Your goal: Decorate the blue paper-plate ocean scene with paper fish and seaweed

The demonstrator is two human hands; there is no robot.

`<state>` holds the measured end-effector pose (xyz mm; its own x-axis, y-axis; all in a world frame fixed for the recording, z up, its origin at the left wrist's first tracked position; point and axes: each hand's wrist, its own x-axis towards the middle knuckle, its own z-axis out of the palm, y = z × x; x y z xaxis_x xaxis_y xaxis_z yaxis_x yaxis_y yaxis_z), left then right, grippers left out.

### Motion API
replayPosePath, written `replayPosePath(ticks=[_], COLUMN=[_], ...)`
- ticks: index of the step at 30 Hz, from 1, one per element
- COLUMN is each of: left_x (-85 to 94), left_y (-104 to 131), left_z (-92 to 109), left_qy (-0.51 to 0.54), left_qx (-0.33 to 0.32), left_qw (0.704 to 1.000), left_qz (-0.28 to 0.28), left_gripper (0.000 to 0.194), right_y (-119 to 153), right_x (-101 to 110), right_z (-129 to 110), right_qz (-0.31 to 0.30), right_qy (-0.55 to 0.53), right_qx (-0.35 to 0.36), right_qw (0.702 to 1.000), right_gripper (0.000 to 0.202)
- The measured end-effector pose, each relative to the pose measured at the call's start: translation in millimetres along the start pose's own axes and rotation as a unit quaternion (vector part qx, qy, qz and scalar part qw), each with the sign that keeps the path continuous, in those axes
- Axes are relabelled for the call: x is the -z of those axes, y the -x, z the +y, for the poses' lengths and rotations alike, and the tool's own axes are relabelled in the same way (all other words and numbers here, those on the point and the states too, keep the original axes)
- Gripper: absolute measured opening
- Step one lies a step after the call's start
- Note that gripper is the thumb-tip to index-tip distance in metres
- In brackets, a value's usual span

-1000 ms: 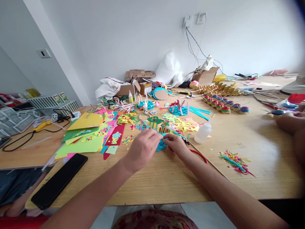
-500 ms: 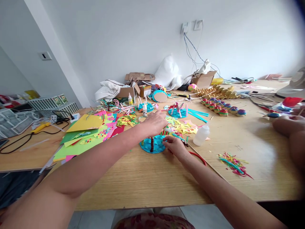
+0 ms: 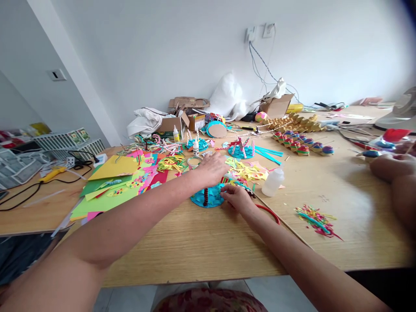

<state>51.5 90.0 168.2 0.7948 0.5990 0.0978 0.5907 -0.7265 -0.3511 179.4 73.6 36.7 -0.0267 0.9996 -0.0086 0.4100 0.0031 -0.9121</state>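
Observation:
My left hand (image 3: 212,170) reaches across, past a round blue paper-covered disc (image 3: 196,199), above the paper scraps. Its fingers curl down away from me and their tips are hidden, so I cannot tell what they hold. On the disc stands a dark brown twisted stem (image 3: 205,197). With thumb and fingers bent together, my right hand (image 3: 238,197) grips the disc's right rim. Behind the hands lie yellow and pink paper scraps (image 3: 250,171) and a roll of tape (image 3: 194,161). A small white glue bottle (image 3: 195,148) stands just beyond the tape.
A translucent bottle (image 3: 273,183) stands right of my right hand, near a long thin stick (image 3: 282,221) and red-handled tool (image 3: 268,212). Coloured sheets (image 3: 113,186) spread left. Another blue disc (image 3: 240,151) stands farther back. A co-worker's hand (image 3: 393,167) works at the right edge.
The view has shifted slightly. My left hand has moved a little lower over the scraps; my right hand stays at the disc's rim.

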Motion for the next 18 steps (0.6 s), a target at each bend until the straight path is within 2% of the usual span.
replayPosePath(ticks=[13,18], left_x=[2.1,-2.0], left_y=[0.7,0.0], left_z=[1.9,0.7], left_qy=[0.0,0.017], left_qx=[0.002,0.006], left_qw=[1.0,1.0], left_qz=[-0.02,-0.013], left_gripper=[0.018,0.016], right_y=[-1.4,8.8], right_x=[-0.3,10.5], right_z=[1.1,-1.6], right_qz=[0.006,0.011], right_qy=[0.034,0.06], right_qx=[0.012,0.007], right_qw=[0.999,0.998], right_gripper=[0.01,0.009])
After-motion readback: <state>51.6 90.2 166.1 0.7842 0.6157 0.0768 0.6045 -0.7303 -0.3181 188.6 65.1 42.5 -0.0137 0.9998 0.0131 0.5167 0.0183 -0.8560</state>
